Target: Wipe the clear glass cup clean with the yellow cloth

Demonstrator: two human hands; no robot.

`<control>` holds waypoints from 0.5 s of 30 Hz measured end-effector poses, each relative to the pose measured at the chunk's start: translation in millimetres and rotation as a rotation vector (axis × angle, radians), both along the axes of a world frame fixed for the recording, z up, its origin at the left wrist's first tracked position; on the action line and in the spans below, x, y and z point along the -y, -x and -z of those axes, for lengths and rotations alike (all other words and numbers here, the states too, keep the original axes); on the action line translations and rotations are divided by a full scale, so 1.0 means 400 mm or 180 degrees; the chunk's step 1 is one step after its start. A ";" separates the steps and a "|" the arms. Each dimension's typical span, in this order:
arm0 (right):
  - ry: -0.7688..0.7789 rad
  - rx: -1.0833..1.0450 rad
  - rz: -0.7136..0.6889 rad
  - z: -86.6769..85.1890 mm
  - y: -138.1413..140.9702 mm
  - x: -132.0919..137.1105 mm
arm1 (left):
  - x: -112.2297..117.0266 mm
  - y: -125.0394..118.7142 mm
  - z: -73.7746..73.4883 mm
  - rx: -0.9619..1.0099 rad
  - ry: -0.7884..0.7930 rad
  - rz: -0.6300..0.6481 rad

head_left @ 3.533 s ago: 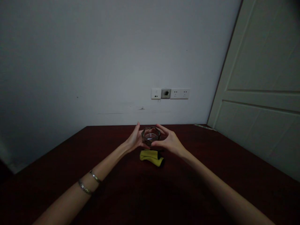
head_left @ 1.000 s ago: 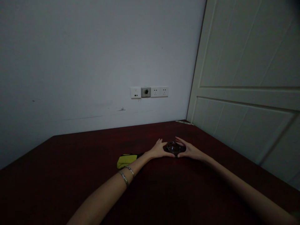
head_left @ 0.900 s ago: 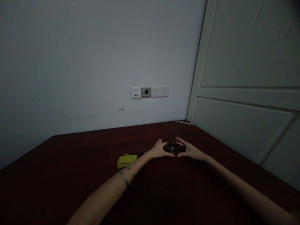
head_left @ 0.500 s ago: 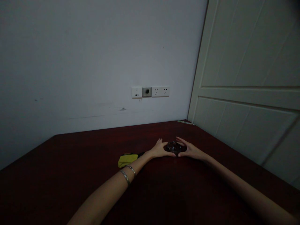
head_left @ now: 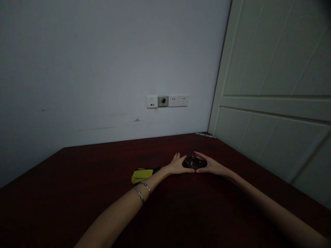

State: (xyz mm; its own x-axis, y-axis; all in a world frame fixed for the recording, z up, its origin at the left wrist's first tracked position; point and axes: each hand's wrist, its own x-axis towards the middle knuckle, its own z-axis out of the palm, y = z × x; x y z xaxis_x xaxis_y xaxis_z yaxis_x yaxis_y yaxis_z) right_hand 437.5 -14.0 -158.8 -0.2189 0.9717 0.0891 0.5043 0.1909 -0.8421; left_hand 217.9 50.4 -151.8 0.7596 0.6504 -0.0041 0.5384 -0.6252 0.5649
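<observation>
Between my two hands sits a small, glossy, see-through object [head_left: 191, 161], dark against the table; it looks like glass, but its exact kind is unclear. My left hand [head_left: 179, 165] curves around its left side, thumb in front and some fingers raised behind. From the other side, my right hand [head_left: 212, 166] cups it with the thumb low in front and fingers over the back. The two thumb tips almost meet before it. Beside my left forearm lies a yellow cloth-like item [head_left: 142, 175] with black edging, partly hidden by the arm.
A dark red table [head_left: 103, 162] spreads beneath everything. At its back is a pale wall with sockets [head_left: 178, 100] and a switch plate [head_left: 162, 101]. A panelled white door or cabinet front [head_left: 269, 103] runs along the right. A thin printed strip [head_left: 205, 135] lies in the far corner.
The thumbs have come slightly closer together in front of the glossy object. The whole view has shifted a little; the yellow item stays in place on the table.
</observation>
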 end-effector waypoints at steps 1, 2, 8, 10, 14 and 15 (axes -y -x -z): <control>0.0000 0.0010 -0.0016 -0.002 -0.003 0.001 | 0.002 -0.001 0.002 -0.0043 0.0033 -0.0055; 0.0004 0.0020 -0.0039 -0.006 -0.007 0.003 | 0.004 -0.002 0.002 -0.0083 0.0069 -0.0109; -0.0443 0.0071 0.0493 -0.087 -0.048 0.005 | -0.004 0.038 -0.038 -0.0118 0.0021 -0.0264; -0.0757 0.0047 0.0703 -0.130 -0.039 0.005 | -0.024 0.076 -0.058 -0.0095 -0.0075 -0.0465; -0.1453 0.0217 0.0715 -0.200 0.044 -0.006 | -0.080 0.186 -0.070 -0.0064 -0.0334 -0.1180; -0.1603 0.0406 0.0706 -0.211 0.076 -0.012 | -0.092 0.219 -0.066 -0.0069 -0.0418 -0.1416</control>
State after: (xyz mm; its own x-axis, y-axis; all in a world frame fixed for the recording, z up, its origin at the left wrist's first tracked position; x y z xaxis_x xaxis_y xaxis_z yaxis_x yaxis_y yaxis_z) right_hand 407.0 -9.3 -74.3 -0.0537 0.8399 0.5401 0.6700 0.4313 -0.6042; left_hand 130.4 87.2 -125.3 0.4072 0.9092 0.0873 0.7814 -0.3962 0.4821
